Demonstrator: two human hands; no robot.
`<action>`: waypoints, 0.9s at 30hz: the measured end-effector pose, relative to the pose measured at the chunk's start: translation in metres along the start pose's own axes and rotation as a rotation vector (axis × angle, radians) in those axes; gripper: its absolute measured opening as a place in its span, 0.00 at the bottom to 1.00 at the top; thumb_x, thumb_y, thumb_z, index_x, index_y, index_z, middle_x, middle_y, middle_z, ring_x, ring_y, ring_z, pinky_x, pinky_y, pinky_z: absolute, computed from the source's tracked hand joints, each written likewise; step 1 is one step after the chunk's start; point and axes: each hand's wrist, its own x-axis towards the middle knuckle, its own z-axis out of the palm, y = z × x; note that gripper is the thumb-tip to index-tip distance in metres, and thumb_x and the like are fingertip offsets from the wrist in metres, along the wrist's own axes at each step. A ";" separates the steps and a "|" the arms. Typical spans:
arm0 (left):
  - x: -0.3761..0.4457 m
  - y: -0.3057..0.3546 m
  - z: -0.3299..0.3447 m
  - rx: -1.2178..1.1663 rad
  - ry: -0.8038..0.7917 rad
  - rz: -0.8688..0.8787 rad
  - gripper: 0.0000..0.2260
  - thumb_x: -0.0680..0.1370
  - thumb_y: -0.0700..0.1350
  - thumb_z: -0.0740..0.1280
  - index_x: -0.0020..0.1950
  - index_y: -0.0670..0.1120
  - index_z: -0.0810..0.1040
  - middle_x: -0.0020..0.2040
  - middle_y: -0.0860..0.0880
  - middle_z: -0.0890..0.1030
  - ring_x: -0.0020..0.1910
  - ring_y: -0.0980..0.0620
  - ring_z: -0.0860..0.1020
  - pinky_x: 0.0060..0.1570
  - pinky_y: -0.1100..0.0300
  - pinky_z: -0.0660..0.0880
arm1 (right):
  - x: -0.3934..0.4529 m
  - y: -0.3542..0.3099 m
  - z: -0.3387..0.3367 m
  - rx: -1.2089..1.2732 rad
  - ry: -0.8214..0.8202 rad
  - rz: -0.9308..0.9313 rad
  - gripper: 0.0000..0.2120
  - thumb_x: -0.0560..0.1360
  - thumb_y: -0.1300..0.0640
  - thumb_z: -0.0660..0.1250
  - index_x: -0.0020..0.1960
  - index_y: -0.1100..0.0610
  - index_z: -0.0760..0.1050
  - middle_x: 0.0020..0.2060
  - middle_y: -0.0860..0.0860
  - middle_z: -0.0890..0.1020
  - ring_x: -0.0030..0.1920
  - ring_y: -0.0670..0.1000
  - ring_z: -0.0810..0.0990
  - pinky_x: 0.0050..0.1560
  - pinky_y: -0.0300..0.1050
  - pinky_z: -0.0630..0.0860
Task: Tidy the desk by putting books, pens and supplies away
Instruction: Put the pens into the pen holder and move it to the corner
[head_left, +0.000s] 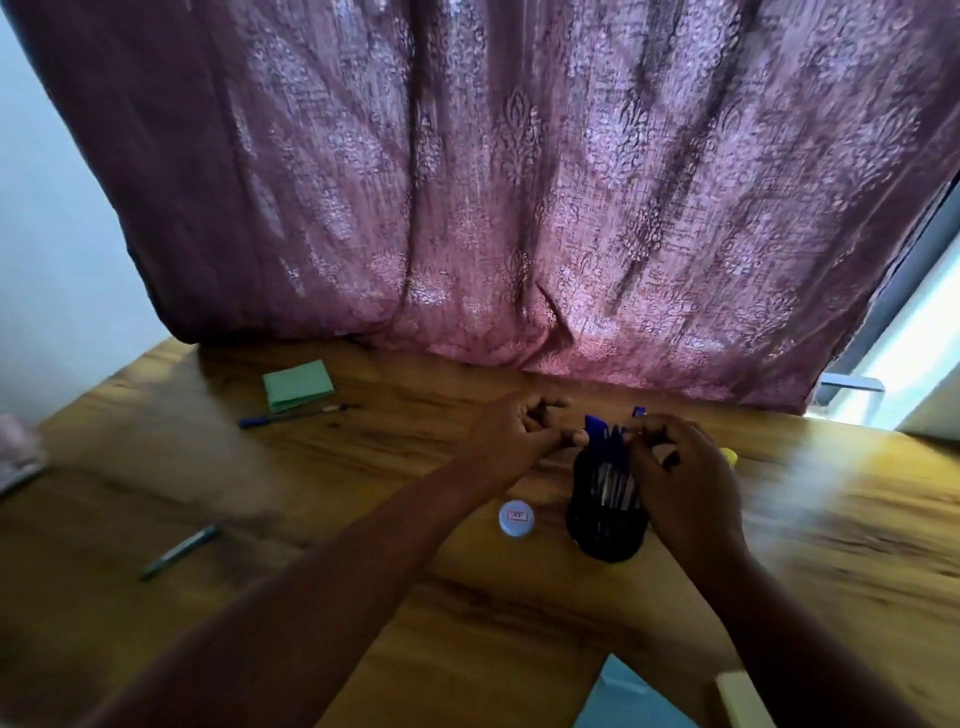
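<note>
While the right hand (680, 467) pinches a blue pen (638, 415) over the dark mesh holder (608, 512) mid-desk (363, 519), left hand (519, 436) fingers loosely curled and empty beside it, lowering it straight down should avoid tipping the holder.

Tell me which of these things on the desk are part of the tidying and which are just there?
Part of the tidying:
- black pen holder with blue pens
- blue pen lying loose
- dark pen lying loose
- green notepad
- small round blue-lidded tub
- left hand and right hand at the holder

Just there:
- purple curtain
- wooden desk
</note>
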 end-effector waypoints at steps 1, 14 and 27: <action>-0.003 0.000 -0.010 0.006 0.019 0.008 0.13 0.70 0.44 0.77 0.52 0.48 0.80 0.33 0.55 0.74 0.27 0.63 0.68 0.31 0.69 0.66 | 0.003 -0.008 0.001 0.018 0.011 -0.016 0.06 0.72 0.59 0.69 0.47 0.52 0.80 0.45 0.51 0.81 0.42 0.50 0.77 0.41 0.41 0.67; -0.045 -0.138 -0.261 0.668 0.206 -0.276 0.14 0.77 0.44 0.68 0.63 0.48 0.78 0.61 0.49 0.76 0.58 0.51 0.75 0.53 0.62 0.70 | 0.008 -0.127 0.188 -0.111 -0.497 -0.441 0.08 0.74 0.55 0.67 0.52 0.52 0.79 0.47 0.45 0.79 0.43 0.42 0.75 0.47 0.41 0.74; -0.090 -0.239 -0.344 0.999 -0.031 -0.480 0.41 0.71 0.74 0.38 0.79 0.54 0.44 0.80 0.50 0.44 0.78 0.48 0.44 0.74 0.47 0.44 | 0.004 -0.175 0.369 -0.704 -0.811 -0.482 0.20 0.81 0.51 0.51 0.72 0.52 0.63 0.70 0.54 0.68 0.66 0.56 0.69 0.65 0.53 0.67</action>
